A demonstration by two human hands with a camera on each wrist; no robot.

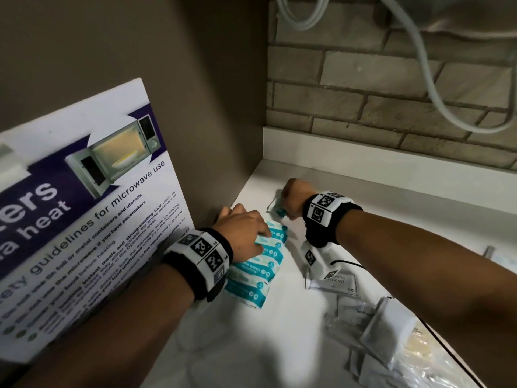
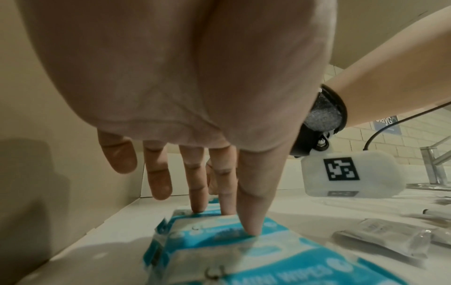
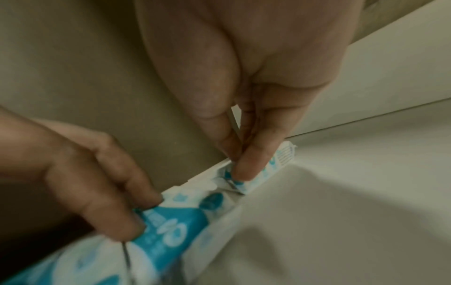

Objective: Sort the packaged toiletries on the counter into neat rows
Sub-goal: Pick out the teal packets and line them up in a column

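Note:
Several teal and white mini wipes packs (image 1: 260,264) lie in a row along the brown side wall on the white counter (image 1: 279,345). My left hand (image 1: 246,233) rests on the row with straight fingers (image 2: 249,216) pressing down on the top pack (image 2: 244,254). My right hand (image 1: 291,200) pinches one more wipes pack (image 1: 275,207) at the far end of the row, near the corner. In the right wrist view thumb and fingers (image 3: 246,165) pinch that pack's end (image 3: 268,169), which touches the row (image 3: 171,221).
A microwave guidelines sign (image 1: 84,219) leans at the left. Clear sachets and a conditioner packet (image 1: 333,281), a toothbrush packet (image 1: 355,312) and white pouches (image 1: 386,329) lie at the right. A brick wall (image 1: 391,93) with white cables (image 1: 436,88) stands behind. A tap (image 2: 437,165) stands far right.

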